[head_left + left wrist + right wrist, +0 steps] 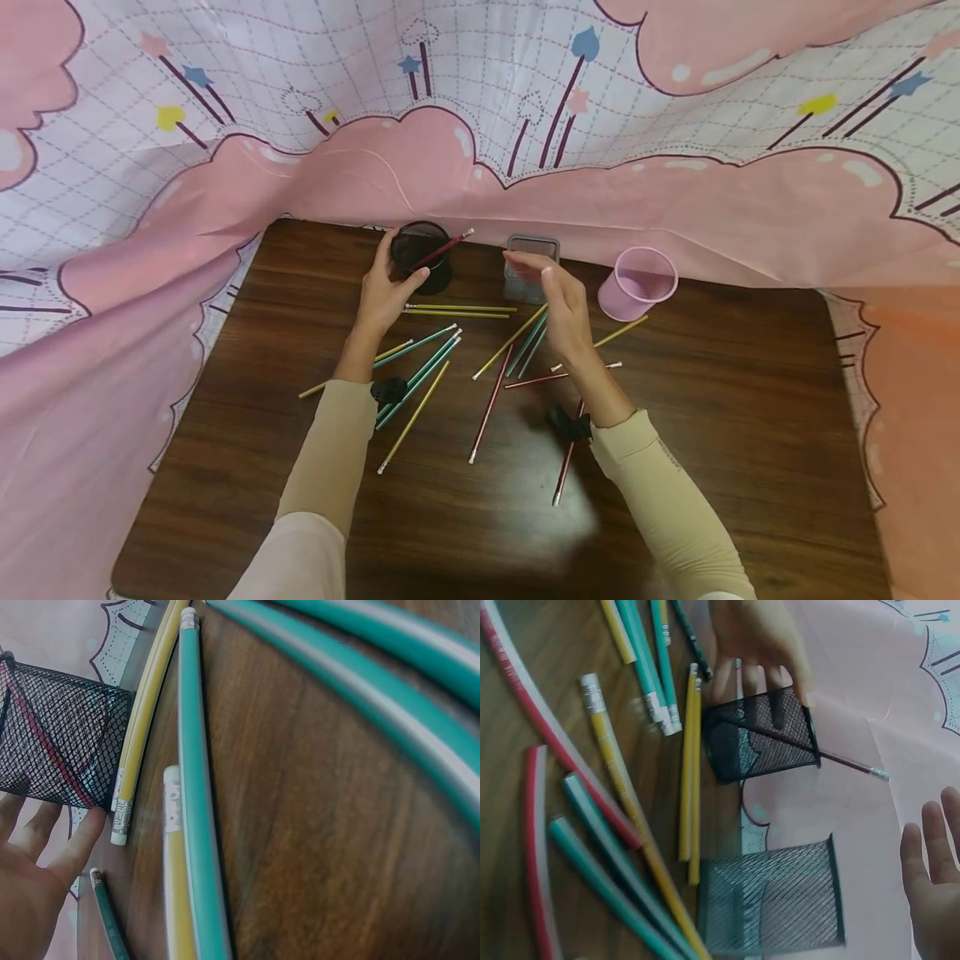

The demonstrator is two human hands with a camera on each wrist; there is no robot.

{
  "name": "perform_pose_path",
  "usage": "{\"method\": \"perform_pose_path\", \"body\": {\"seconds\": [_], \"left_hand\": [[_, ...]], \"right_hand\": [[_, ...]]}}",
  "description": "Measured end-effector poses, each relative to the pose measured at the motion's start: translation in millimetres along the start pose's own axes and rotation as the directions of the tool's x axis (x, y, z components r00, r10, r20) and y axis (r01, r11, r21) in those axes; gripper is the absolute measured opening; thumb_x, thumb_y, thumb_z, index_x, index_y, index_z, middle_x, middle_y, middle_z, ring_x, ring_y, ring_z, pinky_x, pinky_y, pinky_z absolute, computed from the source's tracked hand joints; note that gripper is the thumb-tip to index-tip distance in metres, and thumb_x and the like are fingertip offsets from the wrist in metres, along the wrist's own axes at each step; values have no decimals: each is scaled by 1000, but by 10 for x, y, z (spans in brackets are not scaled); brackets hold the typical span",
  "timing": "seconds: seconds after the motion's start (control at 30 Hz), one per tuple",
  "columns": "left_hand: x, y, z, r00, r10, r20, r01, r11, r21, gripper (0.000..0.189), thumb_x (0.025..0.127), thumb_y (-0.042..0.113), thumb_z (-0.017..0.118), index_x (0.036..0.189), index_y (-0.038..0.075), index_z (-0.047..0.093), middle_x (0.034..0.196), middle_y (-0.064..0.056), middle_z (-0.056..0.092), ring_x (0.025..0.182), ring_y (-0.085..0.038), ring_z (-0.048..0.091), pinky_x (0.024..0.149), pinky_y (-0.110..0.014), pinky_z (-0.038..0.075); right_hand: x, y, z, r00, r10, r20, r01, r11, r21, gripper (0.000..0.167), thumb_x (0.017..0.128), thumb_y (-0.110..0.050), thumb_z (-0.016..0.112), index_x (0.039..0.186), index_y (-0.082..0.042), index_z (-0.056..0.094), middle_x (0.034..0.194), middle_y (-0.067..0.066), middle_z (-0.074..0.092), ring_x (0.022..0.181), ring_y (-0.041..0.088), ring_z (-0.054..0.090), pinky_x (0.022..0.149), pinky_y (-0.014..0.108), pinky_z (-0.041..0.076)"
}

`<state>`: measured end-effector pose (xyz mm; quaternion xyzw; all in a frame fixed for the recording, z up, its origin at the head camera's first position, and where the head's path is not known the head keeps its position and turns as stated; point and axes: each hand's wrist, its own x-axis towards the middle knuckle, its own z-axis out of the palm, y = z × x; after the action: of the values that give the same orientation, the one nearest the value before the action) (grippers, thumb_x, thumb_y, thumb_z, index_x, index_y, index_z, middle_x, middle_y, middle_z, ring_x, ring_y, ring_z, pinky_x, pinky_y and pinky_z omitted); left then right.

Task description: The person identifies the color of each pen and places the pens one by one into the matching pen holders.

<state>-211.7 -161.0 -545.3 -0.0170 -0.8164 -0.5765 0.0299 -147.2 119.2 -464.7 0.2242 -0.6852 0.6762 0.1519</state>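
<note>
While the black mesh cup [438, 277] is gripped by the curled left hand [386, 292], a white-tipped red pencil [450, 245] is seen slanting from the cup's mouth, its lower shaft veiled by mesh. Beneath the straight-fingered right hand [564, 308], a gray mesh holder [522, 290] is partly hidden; faint lettering on another red pencil [517, 680], left of that hand, cannot be read.

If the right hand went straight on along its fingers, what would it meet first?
Probably the eraser end of the red pencil jutting from the black mesh cup; height is unclear, so the right hand might miss it.
</note>
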Motion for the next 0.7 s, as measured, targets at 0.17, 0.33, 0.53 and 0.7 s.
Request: {"method": "perform_pose_path", "body": {"seconds": [0.17,0.33,0.53,0.7], "left_hand": [[-3,-2,4,1000,-1,6,1,1000,-8,81,86,38,78,152,39,31,151,1,47,130,-18,53,93,-43,54],[-8,-5,-6,1000,11,0,-11,1000,-13,81,86,36,78,152,37,32,150,-2,47,129,-21,54,92,-44,54],[-6,-12,0,1000,9,-2,-9,1000,-11,80,86,35,78,152,38,32,150,-1,48,128,-22,55,93,-44,54],[-4,-5,12,1000,11,1,-11,1000,-22,81,86,35,79,152,37,32,149,-4,49,126,-25,57,93,-46,54]], "right_hand": [[-217,23,-151,1000,12,25,-12,1000,-4,45,107,-28,37,126,4,64,124,18,66,114,38,61,103,42,45],[-431,33,-277,999,37,32,-37,999,3,38,103,-20,49,127,7,61,125,23,64,116,37,60,103,41,45],[-521,-160,-347,997,59,40,-58,998,-26,36,90,6,54,124,15,58,122,33,61,117,31,60,103,40,45],[-563,-254,-436,998,50,27,-48,996,-69,39,83,12,60,122,18,58,119,35,60,112,25,61,101,38,46]]}}
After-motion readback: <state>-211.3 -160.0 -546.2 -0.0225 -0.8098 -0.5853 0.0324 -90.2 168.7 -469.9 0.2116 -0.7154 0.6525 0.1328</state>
